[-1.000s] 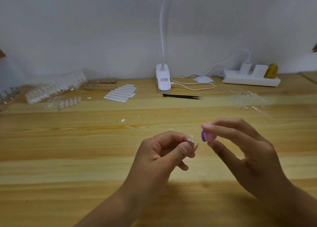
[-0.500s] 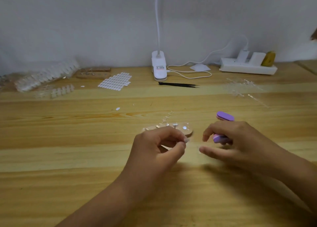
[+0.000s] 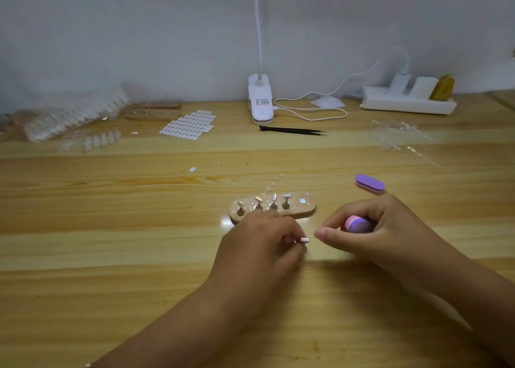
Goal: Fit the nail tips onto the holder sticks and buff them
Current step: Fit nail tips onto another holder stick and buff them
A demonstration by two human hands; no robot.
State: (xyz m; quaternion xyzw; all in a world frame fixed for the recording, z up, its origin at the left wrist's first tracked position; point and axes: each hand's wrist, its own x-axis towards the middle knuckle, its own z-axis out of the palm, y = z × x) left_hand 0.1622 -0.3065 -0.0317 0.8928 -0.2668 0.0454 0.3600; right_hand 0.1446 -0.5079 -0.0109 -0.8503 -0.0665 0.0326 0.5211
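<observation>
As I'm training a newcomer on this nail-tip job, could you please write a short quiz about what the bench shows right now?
1. True or false: the right hand holds the black tweezers.
2. How many holder sticks stand on the wooden base? A two, B four, C six.
3. Fill in: the left hand pinches a small metal ____.
Key: 1 false: it grips a pink-and-purple buffer block, while the tweezers lie near the lamp clip. 2 B. 3 holder stick.
</observation>
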